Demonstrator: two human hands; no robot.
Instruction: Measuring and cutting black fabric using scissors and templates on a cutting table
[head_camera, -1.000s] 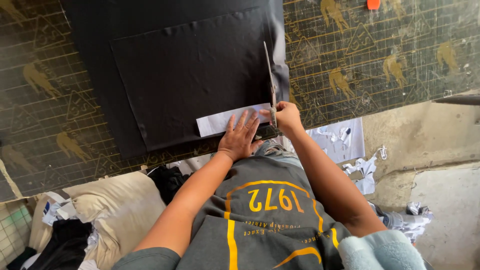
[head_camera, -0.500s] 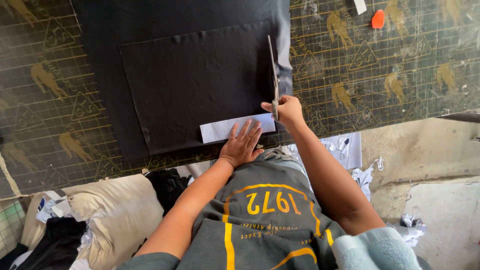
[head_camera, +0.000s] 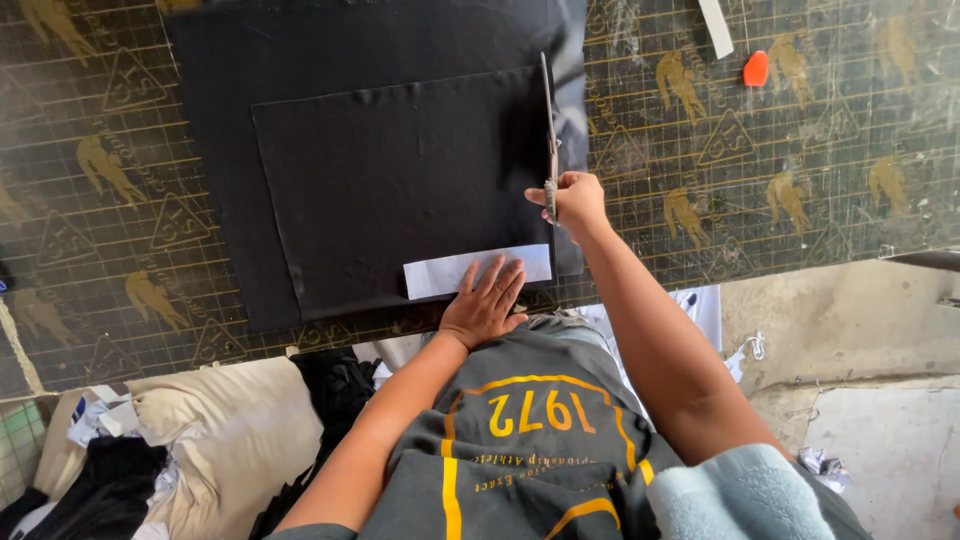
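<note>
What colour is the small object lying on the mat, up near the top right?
The small object is bright orange-red, seen in the head view.

right hand (head_camera: 578, 197) grips scissors (head_camera: 549, 130), black fabric (head_camera: 400, 180) — cutting mat (head_camera: 800, 180)

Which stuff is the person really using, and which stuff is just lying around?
Being used: black cloth, scissors in the right hand, white paper strip under the left hand.

Lying about: orange chalk, white strip, cream cushion.

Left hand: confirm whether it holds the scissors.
No. The left hand lies flat on the white paper strip; the right hand holds the scissors.
</note>
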